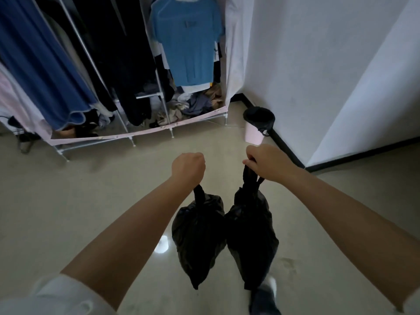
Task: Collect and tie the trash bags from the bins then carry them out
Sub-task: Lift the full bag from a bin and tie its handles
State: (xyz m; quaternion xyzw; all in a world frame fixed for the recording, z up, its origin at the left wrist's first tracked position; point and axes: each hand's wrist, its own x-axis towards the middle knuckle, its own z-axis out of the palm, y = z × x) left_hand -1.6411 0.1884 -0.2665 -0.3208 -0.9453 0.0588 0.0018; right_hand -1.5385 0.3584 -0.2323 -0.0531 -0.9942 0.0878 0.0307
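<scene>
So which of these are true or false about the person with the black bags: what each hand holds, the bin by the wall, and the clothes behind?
1. Each hand holds one black bag. True: the left hand grips the left bag, the right hand the right bag.
2. Both bags rest on the floor. False: they hang from the fists above the floor.
3. The pink bin by the wall has a black liner in it. True.
4. The bin lies tipped over. False: it stands upright.
5. A red shirt hangs on the rack. False: the blue shirt hangs there.
</scene>
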